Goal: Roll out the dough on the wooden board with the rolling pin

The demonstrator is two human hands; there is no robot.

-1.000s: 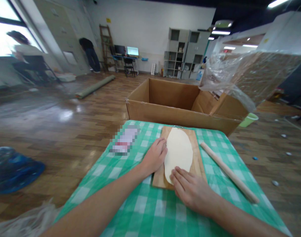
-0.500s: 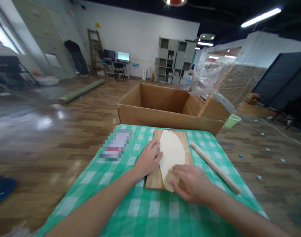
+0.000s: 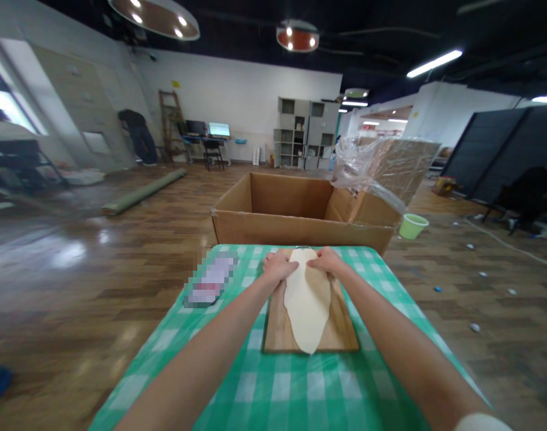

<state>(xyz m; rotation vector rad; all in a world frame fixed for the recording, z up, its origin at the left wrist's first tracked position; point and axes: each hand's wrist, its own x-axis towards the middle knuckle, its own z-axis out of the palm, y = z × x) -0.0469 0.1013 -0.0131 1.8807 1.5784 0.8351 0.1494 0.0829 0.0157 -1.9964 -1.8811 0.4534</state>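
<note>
Head view shows both hands at the far end of a long, flat sheet of dough (image 3: 307,299). The left hand (image 3: 278,267) curls over the far left corner of the sheet, and the right hand (image 3: 328,261) does the same at the far right corner. Each seems to pinch the dough's edge between thumb and fingers, though the fingertips are turned away from me, so I cannot be sure how firm the hold is.

The dough lies lengthwise on a wooden board (image 3: 340,332), its near end tapering to a point just over the board's front edge. The board sits on the counter (image 3: 277,389), which is covered in a green and white checked cloth. A blurred-out packet (image 3: 210,280) lies on the cloth to the left of the board, apart from it.

Beyond the counter stands an open cardboard box (image 3: 295,218), with a plastic-wrapped bundle (image 3: 385,164) at its right side and a small green tub (image 3: 412,225) on the floor near it. A person (image 3: 136,134) bends by the far wall.

I judge the step in hand to be taking hold of the far edge of the sheet. Lifting or folding it would call for both hands rising evenly, since dough this thin looks likely to stretch or tear.
</note>
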